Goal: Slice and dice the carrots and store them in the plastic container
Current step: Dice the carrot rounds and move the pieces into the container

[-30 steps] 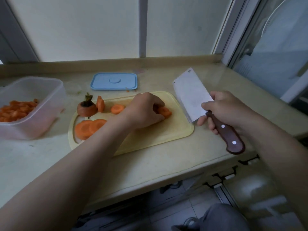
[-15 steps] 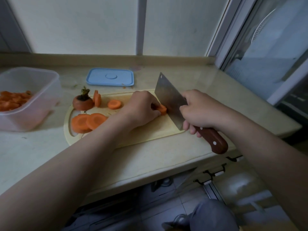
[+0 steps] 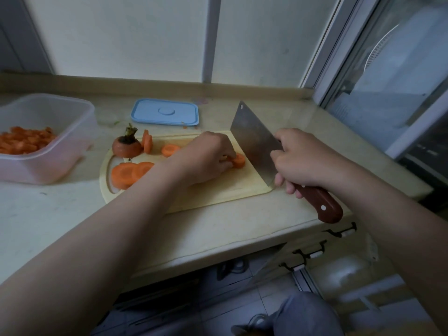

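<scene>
Left grip (image 3: 206, 158) pinches round orange carrot slice (image 3: 239, 160) on yellow cutting board (image 3: 218, 192); right grip (image 3: 305, 161) clasps brown-handled steel cleaver (image 3: 254, 141), blade just beside slice.

Your left hand (image 3: 206, 158) covers most of the carrot piece (image 3: 238, 160) it grips, so you cannot tell its full size. Your right hand (image 3: 308, 161) hides the front of the cleaver (image 3: 254, 141) handle, and your left forearm covers part of the carrot slices (image 3: 126, 174). The frame's left edge cuts off the plastic container (image 3: 60, 163).
</scene>
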Demonstrator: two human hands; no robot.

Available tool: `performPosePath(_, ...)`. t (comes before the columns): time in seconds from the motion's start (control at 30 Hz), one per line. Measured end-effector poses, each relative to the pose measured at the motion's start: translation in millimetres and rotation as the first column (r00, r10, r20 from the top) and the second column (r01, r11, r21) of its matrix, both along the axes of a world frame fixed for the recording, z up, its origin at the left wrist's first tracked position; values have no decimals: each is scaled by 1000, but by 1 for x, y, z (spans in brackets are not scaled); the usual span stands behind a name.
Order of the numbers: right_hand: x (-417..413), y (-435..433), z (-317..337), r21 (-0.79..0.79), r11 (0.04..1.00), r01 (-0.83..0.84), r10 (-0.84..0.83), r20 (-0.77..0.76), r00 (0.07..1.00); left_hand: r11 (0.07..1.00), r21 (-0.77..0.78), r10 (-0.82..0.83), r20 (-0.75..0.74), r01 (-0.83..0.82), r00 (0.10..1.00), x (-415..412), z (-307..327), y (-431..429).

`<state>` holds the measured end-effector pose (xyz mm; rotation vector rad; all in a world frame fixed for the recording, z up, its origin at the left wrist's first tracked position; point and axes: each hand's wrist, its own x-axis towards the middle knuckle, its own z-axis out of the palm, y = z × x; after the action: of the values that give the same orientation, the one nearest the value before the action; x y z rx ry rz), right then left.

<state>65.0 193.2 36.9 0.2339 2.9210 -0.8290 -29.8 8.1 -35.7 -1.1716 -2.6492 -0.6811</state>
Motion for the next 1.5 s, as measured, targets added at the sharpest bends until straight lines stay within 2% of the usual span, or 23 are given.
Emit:
performPosePath(0.07,3,-1,5,10,1000,-5,5,-2,1000,997,-62,-40,-37,38,999,0,-3,1)
performPosePath(0.23,12,-4,10,30,999,-25,25,24,999,994,-101,-57,-105,47,993,-2,-5,2)
performPosePath(0.57,18,-9,13,102,993,-53,41,119,992,996,27,-79,-108,82,991,-2,-8,4)
performPosePath(0.8,5,-21,4,137,987,-84,52,223,973,995,31,-85,-128,90,988,-7,-10,6)
performPosePath(0.97,-12,-25,-8,74,997,-21,9,171,985,994,50,-89,-164,98,983,-7,-13,4)
performPosePath(1.1,-4,-15,-5,23,1000,20,-22,90,996,989,110,-85,-132,100,988,-4,-12,2)
performPosePath(1.2,6,-9,-4,16,1000,10,-10,49,999,991,98,-82,-121,94,989,-3,-10,2)
performPosePath(1.5,17,-10,-3,-27,1000,7,-6,63,998,993,90,-68,-120,79,990,-7,-14,2)
